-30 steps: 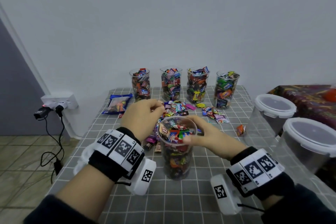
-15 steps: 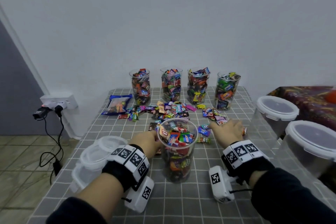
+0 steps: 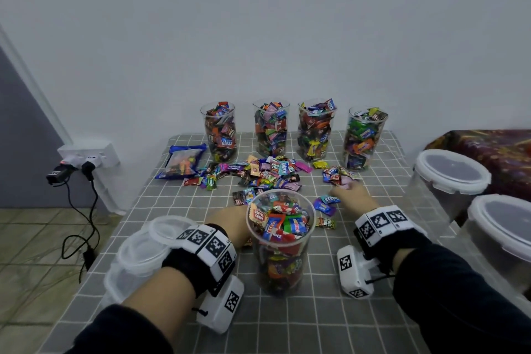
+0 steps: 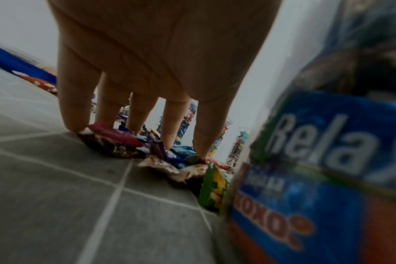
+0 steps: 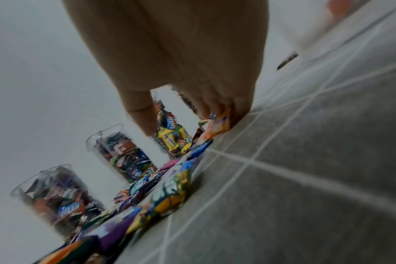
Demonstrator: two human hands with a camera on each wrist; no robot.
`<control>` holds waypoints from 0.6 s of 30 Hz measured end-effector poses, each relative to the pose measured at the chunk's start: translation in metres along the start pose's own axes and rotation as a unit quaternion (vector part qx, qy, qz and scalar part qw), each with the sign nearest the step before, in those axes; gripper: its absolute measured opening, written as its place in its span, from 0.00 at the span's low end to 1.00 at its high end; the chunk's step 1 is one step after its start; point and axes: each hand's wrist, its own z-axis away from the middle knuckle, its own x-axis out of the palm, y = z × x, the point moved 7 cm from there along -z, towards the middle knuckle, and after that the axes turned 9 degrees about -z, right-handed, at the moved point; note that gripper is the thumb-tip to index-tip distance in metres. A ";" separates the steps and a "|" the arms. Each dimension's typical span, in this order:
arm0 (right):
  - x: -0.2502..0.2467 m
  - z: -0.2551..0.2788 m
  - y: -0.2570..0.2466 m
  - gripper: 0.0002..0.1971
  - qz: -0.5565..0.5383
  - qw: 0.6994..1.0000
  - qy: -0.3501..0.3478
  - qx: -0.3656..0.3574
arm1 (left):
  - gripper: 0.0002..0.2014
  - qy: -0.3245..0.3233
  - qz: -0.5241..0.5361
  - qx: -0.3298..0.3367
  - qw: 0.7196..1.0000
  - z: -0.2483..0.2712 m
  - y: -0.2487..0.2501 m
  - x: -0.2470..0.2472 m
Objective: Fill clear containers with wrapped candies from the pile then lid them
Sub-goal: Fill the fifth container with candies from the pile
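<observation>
Reaching into the candy pile [image 3: 267,174] on both sides of the near container [image 3: 280,241], the two hands are down on the checked tablecloth [image 3: 316,322]. That clear container stands upright at lower centre of the head view, long axis vertical, open mouth up, wrapped candies heaped to its rim, no lid on it. The left hand [image 3: 230,223] sits just left of it, partly hidden behind its wall; the left wrist view shows its fingers [image 4: 74,107] straight and spread, tips planted on wrappers lying flat on the cloth, nothing gripped. The right hand [image 3: 355,198] is at centre right of the head view, by a small cluster of candies [image 3: 340,175]; in the right wrist view its fingers [image 5: 219,105] bunch down onto an orange wrapper [image 5: 217,127] with the thumb held apart, and whether they actually pinch it I cannot tell through the blur. Four filled containers [image 3: 271,128] stand upright in a row along the far edge, all unlidded. Clear lids [image 3: 149,247] are stacked at lower left beside the left wrist. A blue snack packet [image 3: 182,161] lies flat left of the pile. Two big lidded tubs [image 3: 451,169] stand at the right edge.
</observation>
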 end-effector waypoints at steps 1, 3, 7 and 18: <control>0.008 0.001 -0.004 0.24 0.013 0.999 -0.035 -0.011 | 0.16 -0.004 0.009 0.010 1.000 -0.003 0.000 0.001; 0.018 0.002 -0.012 0.11 -0.006 0.996 -0.079 -0.042 | 0.16 -0.007 0.007 0.024 1.000 -0.011 0.001 0.002; 0.006 -0.004 -0.022 0.13 -0.062 0.994 -0.007 -0.085 | 0.10 0.050 0.023 -0.008 0.998 -0.031 -0.012 -0.012; 0.007 -0.043 -0.026 0.26 0.098 0.994 -0.012 -0.042 | 0.31 0.068 0.148 -0.155 0.974 -0.088 -0.080 -0.037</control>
